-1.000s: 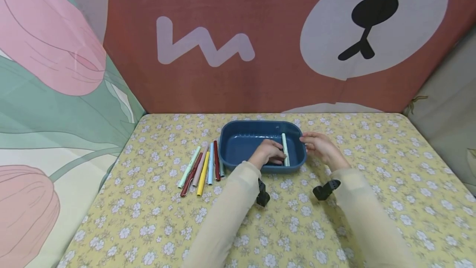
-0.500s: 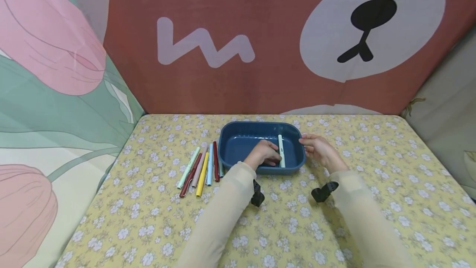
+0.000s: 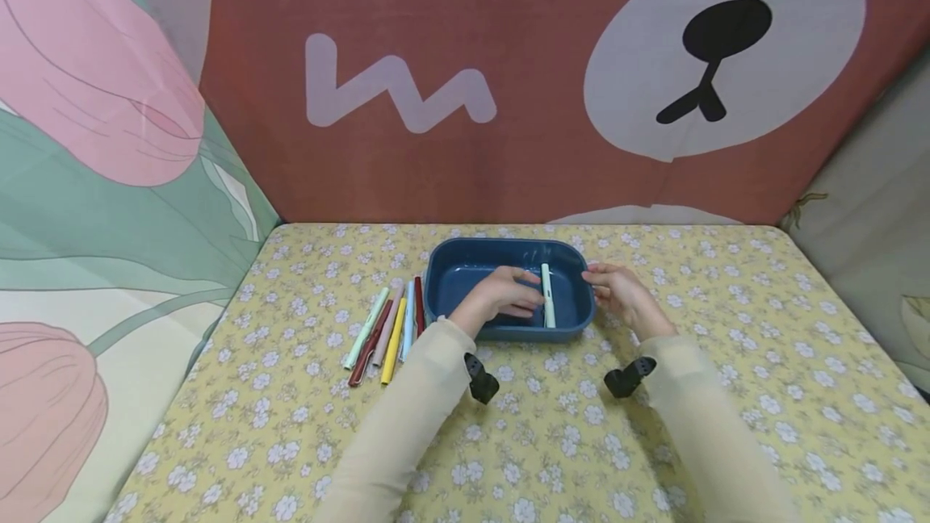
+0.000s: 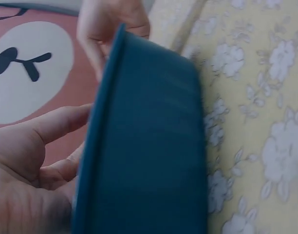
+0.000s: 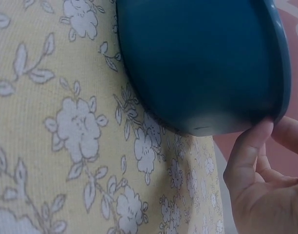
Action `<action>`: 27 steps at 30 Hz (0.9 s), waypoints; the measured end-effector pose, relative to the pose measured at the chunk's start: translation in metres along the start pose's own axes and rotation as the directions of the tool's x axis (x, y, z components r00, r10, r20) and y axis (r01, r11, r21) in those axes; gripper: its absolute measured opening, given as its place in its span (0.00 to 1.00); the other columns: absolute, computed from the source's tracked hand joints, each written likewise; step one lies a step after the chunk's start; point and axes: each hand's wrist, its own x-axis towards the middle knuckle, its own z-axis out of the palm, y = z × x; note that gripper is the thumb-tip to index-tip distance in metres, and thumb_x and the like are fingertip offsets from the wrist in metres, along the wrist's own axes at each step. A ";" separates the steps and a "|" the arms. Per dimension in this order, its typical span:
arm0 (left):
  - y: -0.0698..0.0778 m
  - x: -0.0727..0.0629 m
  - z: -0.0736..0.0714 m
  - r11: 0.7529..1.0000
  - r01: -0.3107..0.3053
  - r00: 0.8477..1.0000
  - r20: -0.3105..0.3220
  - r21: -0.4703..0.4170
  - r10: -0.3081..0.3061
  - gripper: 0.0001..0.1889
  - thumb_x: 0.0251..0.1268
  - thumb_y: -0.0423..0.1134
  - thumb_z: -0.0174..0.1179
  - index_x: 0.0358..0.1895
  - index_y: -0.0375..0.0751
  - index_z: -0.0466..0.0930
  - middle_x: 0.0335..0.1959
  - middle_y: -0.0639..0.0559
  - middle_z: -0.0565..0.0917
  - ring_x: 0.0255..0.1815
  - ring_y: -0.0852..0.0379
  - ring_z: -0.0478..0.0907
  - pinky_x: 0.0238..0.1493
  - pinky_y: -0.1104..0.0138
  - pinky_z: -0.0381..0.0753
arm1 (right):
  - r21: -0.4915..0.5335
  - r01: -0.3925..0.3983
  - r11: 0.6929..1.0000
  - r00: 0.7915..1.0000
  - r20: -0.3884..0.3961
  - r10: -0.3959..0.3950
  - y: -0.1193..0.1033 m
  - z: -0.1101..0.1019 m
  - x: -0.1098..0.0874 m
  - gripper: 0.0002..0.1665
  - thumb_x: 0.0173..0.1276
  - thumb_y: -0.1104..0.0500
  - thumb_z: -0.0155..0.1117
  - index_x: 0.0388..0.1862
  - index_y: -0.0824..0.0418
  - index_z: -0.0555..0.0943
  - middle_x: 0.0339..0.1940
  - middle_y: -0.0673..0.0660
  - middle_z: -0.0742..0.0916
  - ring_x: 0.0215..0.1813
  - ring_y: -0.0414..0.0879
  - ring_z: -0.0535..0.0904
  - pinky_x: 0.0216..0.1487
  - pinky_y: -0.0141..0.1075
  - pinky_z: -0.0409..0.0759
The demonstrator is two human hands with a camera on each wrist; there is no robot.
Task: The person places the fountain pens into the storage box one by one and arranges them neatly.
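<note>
A dark blue rectangular box point(image 3: 465, 244) without a lid stands on the table. Inside it, toward the right end, a mint green pen point(image 3: 548, 297) lies lengthwise from front to back. My left hand point(image 3: 501, 295) hovers inside the box just left of that pen, fingers loosely extended and holding nothing; the fingertips are close to the pen, and contact is hard to tell. At the box's right end my right hand point(image 3: 623, 294) pinches the rim between thumb and fingers, as the right wrist view shows at the box corner point(image 5: 266, 109). In the left wrist view the box wall point(image 4: 149, 136) hides the pen.
Left of the box lie several pens side by side: a mint one point(image 3: 366, 328), a dark red one point(image 3: 372, 343), a pink one point(image 3: 388, 325), a yellow one point(image 3: 394, 341), a light blue one point(image 3: 409, 320). A flowered cloth point(image 3: 240, 426) covers the table; printed fabric walls surround it.
My left hand has let go of the mint pen and drawn back to the left. The pen has shifted slightly left in the box. My right hand stays at the rim.
</note>
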 end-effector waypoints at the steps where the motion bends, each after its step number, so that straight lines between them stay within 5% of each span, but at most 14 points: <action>1: 0.000 -0.002 -0.003 1.000 -0.012 1.000 0.007 -0.012 0.012 0.26 0.63 0.29 0.59 0.65 0.35 0.69 0.56 0.35 0.79 0.59 0.41 0.78 0.54 0.59 0.85 | -0.001 -0.001 1.000 1.000 -0.002 0.001 0.000 0.000 0.000 0.21 0.73 0.59 0.53 0.62 0.64 0.65 0.29 0.40 0.80 0.26 0.30 0.77 0.31 0.23 0.77; 11: 0.001 -0.026 -0.038 0.988 -0.093 0.993 0.061 -0.126 0.102 0.27 0.69 0.29 0.53 0.71 0.35 0.61 0.67 0.33 0.68 0.66 0.38 0.69 0.64 0.55 0.77 | 0.001 -0.007 1.000 1.000 -0.016 0.007 0.002 0.001 0.001 0.30 0.73 0.59 0.53 0.70 0.67 0.60 0.34 0.40 0.79 0.30 0.30 0.79 0.33 0.23 0.78; 18: -0.005 -0.045 -0.065 0.977 -0.131 0.991 0.016 -0.169 0.136 0.26 0.71 0.30 0.51 0.70 0.37 0.62 0.69 0.33 0.65 0.69 0.37 0.65 0.66 0.55 0.76 | 0.013 0.000 1.000 1.000 -0.005 0.000 0.003 -0.001 0.002 0.26 0.73 0.59 0.54 0.67 0.65 0.63 0.31 0.40 0.81 0.30 0.30 0.79 0.33 0.23 0.78; 27: -0.016 -0.065 -0.104 0.975 -0.170 0.985 -0.059 -0.141 0.163 0.27 0.73 0.31 0.49 0.73 0.36 0.57 0.71 0.32 0.62 0.68 0.40 0.68 0.65 0.59 0.77 | -0.092 0.033 0.995 0.999 0.015 -0.031 -0.001 -0.004 -0.001 0.38 0.73 0.57 0.55 0.76 0.67 0.53 0.29 0.38 0.81 0.28 0.28 0.78 0.33 0.21 0.80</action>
